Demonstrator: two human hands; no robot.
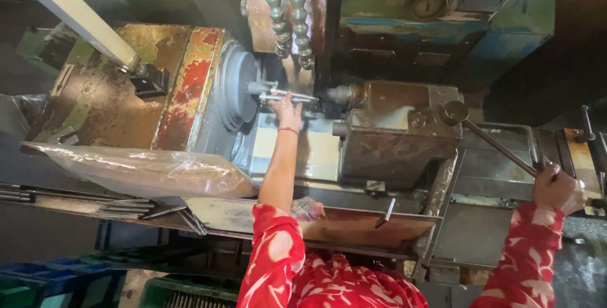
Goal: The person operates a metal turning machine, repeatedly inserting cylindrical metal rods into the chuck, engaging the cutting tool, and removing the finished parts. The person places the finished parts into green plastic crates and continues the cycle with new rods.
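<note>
I am reaching my left hand (286, 111) up toward twelve o'clock, its grip pinching a thin metal rod (288, 97) lying level between the grey round chuck (237, 90) at nine o'clock and the rusty brown tailstock block (395, 134) at three o'clock. My right hand (556, 188) is sitting far out at four o'clock, its grip pressing closed around the end of a long lever (499, 148) slanting up to a round knob (454, 113). A crumpled plastic sheet (145, 169) is lying at eight o'clock.
</note>
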